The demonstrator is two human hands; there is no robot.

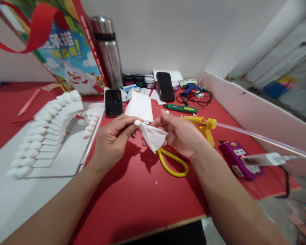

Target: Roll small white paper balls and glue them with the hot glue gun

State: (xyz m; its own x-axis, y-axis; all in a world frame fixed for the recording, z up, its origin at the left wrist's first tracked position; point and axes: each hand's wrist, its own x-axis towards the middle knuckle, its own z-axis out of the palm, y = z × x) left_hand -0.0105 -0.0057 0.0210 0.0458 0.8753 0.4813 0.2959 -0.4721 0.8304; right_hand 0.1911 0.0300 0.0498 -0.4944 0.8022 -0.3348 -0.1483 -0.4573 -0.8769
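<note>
With our left hand we pinch the rolled end of a white tissue tightly between thumb and forefinger. Its loose part fans out toward our right hand, whose fingers curl partway behind it; we cannot tell whether they grip it or only touch it. We have the tissue above the red tabletop, between both hands. Just below it we see a yellow loop, and just beyond our fingers a stack of white paper. Beside our right hand lies a yellow glue gun, with a green cutter beyond. Farther right we have a purple power strip; to our left, white rolls line stepped paper.
</note>
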